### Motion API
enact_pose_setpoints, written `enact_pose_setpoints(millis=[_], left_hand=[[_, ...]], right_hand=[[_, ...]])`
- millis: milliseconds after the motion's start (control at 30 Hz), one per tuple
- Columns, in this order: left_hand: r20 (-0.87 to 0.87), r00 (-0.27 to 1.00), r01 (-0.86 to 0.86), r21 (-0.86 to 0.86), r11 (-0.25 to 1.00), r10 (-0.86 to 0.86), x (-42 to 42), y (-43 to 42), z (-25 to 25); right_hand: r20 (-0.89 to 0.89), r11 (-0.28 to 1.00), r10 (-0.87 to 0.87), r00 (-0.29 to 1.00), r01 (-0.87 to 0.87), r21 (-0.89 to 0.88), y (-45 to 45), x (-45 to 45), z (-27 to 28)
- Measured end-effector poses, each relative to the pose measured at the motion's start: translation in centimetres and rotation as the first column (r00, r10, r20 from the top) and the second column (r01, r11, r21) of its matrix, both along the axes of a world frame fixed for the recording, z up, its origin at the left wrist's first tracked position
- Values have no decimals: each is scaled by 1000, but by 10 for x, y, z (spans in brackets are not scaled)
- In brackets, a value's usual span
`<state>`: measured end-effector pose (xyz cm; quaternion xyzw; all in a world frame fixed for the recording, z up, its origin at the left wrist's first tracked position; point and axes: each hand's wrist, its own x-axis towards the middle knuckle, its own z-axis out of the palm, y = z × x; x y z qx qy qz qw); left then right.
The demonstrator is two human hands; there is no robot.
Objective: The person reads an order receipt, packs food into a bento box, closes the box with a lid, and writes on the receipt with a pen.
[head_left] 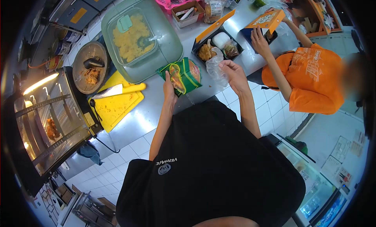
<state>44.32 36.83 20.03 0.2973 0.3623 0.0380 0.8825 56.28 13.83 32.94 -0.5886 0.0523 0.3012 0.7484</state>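
My left hand [169, 88] grips a green and yellow printed packet [183, 75] by its near left side, just above the metal table. My right hand [234, 75] pinches a crumpled piece of thin clear plastic [215, 68] between thumb and fingertips; whether it is a bag or a glove I cannot tell. The plastic hangs at the near edge of an open food box [196, 51]. In that box lie fried chicken [205, 52], a white wrapped portion [221, 40] and a small clear bag with reddish and green contents [232, 49].
A person in an orange shirt [313, 76] handles another orange-topped box [267, 21] at right. Left of my hands are a green lidded tub [172, 31], a knife [111, 91] on yellow cutting boards [117, 109], a bowl [80, 62] and a lit display warmer [51, 113].
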Motion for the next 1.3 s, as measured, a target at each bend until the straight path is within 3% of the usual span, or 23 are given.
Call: enact_pose_setpoints(millis=[133,200,233,300,333,400,433,467,500,533,600,700,767,833,867,933,1000,1067,1133,1167,1200,1233,1300], left_hand=[[-62,988,-120,265,957,141,15,-15,-15],[-243,954,-5,568,823,173,19,-24,-11],[-233,959,0,569,822,161,19,-28,-12],[-359,849,303,932,200,387,12,-41,-11],[-355,856,300,933,198,375,16,-50,15],[3,988,-80,861,502,153,32,-72,107],[-2,988,-79,858,507,157,45,-83,122],[55,998,-5,611,791,-36,66,-92,132],[175,965,138,293,946,-195,82,-100,138],[174,965,138,294,946,-195,95,-106,140],[366,871,426,-230,875,-328,125,-114,147],[379,843,421,-20,907,-383,140,-136,160],[353,864,379,12,925,-359,151,-145,148],[235,886,331,285,899,-401,162,-152,144],[240,884,330,285,900,-401,164,-158,142],[192,913,190,577,794,-359,167,-171,163],[228,935,97,571,815,-271,170,-181,167],[261,949,-4,564,826,-174,172,-188,170],[402,913,-405,865,298,73,170,-196,174],[408,910,-411,862,296,77,166,-198,177],[410,904,-397,910,117,-120,158,-201,180],[360,882,-398,915,-71,-303,154,-202,186],[302,893,-344,936,-74,-332,162,-206,189]], right_hand=[[18,1000,14,1000,-14,24,-3,17,23],[54,1000,5,999,-6,25,-10,26,27],[92,1000,19,996,-17,-16,-16,32,27],[133,998,18,991,-10,-63,-28,43,23],[148,997,48,988,-39,-61,-32,47,18],[164,994,111,980,-105,-42,-34,51,19],[160,993,115,980,-109,-49,-29,52,27],[124,992,99,987,-108,70,-23,53,37],[82,977,85,993,-99,190,-23,54,45],[70,959,127,989,-140,247,-27,59,49],[97,925,80,992,-110,363,-34,70,57],[68,847,44,997,-73,527,-59,79,67],[-99,649,-58,993,113,752,-70,80,91],[-100,664,-127,987,159,730,-82,84,90],[-19,659,-182,983,136,739,-89,87,75],[64,656,-237,969,111,747,-104,94,27],[-138,366,-145,980,183,912,-106,104,-5],[-269,368,-186,945,321,873,-101,103,3],[-392,366,-229,891,452,813,-89,100,30],[-240,519,-239,941,333,787,-86,100,40],[-86,661,-219,972,213,720,-84,99,50],[-86,665,-208,974,205,718,-79,95,65],[-219,690,-132,967,248,680,-69,89,90]])
